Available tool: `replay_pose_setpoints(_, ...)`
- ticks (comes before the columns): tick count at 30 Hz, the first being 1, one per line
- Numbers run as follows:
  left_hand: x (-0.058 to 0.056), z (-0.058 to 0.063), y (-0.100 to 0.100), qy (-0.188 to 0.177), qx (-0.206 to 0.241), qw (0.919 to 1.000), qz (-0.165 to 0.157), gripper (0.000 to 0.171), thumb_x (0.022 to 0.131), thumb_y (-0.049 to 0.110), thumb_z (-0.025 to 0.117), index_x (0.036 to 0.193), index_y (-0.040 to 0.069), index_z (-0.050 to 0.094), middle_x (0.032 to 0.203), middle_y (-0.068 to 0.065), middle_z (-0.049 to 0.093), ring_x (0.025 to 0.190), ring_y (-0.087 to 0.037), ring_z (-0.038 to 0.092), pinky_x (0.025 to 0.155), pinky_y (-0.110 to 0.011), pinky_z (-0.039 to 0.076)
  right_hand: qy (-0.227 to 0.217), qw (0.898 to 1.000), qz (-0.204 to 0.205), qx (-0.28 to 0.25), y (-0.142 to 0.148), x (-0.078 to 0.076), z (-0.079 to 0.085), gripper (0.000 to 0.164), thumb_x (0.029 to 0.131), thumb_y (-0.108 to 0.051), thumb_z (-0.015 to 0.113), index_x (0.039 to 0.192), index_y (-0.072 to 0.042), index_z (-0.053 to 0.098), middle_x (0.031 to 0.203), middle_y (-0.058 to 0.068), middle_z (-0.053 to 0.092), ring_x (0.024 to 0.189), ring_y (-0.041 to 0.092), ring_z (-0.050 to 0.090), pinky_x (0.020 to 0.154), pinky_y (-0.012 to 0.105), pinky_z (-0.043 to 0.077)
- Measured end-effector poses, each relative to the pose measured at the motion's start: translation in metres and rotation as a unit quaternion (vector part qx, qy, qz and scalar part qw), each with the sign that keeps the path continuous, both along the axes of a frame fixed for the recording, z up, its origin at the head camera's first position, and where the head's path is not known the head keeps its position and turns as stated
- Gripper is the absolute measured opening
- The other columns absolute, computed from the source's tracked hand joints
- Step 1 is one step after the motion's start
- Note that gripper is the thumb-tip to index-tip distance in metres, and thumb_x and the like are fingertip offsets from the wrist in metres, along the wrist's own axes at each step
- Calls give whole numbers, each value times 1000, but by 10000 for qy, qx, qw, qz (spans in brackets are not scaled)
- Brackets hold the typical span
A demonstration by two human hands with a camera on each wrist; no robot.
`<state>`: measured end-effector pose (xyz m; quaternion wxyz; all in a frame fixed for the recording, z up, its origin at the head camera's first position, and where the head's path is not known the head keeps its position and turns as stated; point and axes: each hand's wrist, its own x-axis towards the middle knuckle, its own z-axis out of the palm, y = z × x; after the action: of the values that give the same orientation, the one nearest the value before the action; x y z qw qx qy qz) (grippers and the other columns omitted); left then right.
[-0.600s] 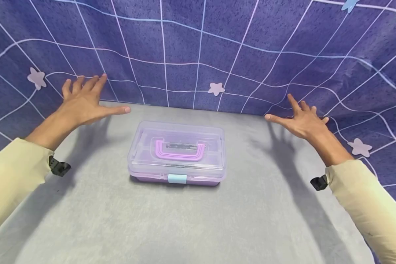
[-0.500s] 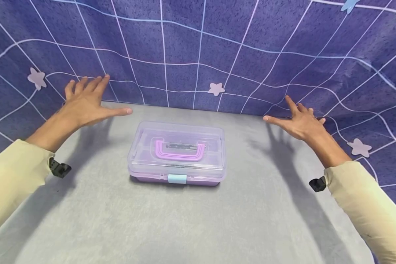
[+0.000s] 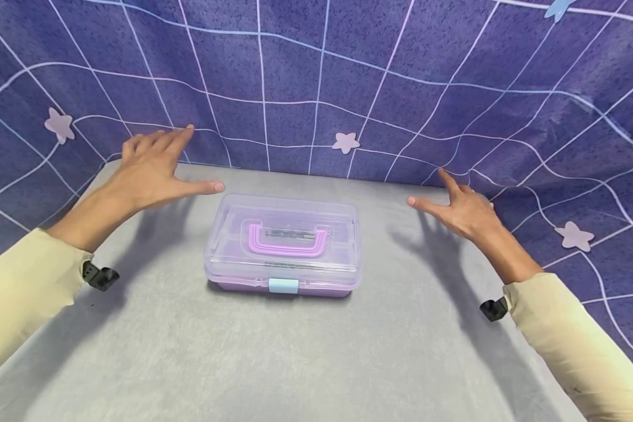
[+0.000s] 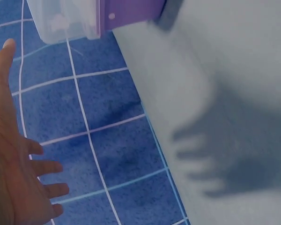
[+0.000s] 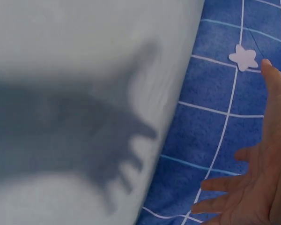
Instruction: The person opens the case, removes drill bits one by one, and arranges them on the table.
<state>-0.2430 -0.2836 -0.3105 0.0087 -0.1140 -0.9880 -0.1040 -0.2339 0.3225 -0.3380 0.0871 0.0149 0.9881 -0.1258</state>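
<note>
A purple plastic storage box (image 3: 285,245) sits closed on the grey table in the head view. Its clear lid carries a pink-purple handle (image 3: 287,249), folded down, and a light blue latch (image 3: 283,286) is on the front. Dark thin items show faintly through the lid. My left hand (image 3: 153,173) is raised off the box's back left corner, fingers spread and thumb pointing toward the box. On the other side my right hand (image 3: 464,211) hovers farther from the box, thumb and fingers also spread. Both hands hold nothing. The left wrist view shows a corner of the box (image 4: 131,11).
A blue-purple cloth (image 3: 295,76) with a grid pattern and stars hangs behind and beside the grey table (image 3: 295,357). Each wrist bears a small black device, the left one (image 3: 100,275) and the right one (image 3: 494,309). Hand shadows fall on the tabletop.
Both hands have moved inward toward the box and slightly nearer the viewer, the left to the right and the right to the left. The box has stayed in place.
</note>
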Motion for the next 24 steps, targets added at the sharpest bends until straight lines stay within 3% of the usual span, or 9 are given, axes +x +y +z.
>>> replay_pose_setpoints(4, 5, 2, 9, 34, 8, 9998, -177, 134, 90, 93, 65, 183, 24, -2, 190, -20, 10, 171, -59, 15, 132, -84, 5, -60, 9996, 26, -265, -6, 5, -4, 126, 92, -102, 45, 183, -30, -4, 181, 40, 20, 162, 67, 28, 125, 86, 32)
replay_pose_setpoints(9, 13, 3, 19, 71, 43, 9991, -416, 135, 90, 91, 67, 183, 21, 1, 189, -21, 16, 170, -56, 23, 134, -80, 11, -185, 9979, 25, -613, -16, 14, -10, 124, 92, -101, 48, 184, -31, 0, 183, 36, 20, 164, 65, 28, 126, 84, 31)
replay_pose_setpoints(17, 27, 1, 38, 55, 178, 9967, -794, 136, 87, 87, 75, 184, 19, 8, 187, -24, 23, 169, -57, 28, 134, -80, 19, -171, 9964, 374, -740, -33, 29, -23, 116, 97, -95, 51, 184, -30, 9, 177, 41, 30, 158, 63, 41, 124, 84, 36)
replay_pose_setpoints(24, 41, -1, 52, -34, 133, 9945, -1043, 139, 83, 89, 79, 184, 22, 10, 187, -21, 26, 169, -56, 28, 134, -80, 21, -162, 9946, 701, -749, -50, 46, -34, 110, 98, -93, 52, 182, -31, 21, 176, 34, 39, 159, 59, 44, 124, 82, 38)
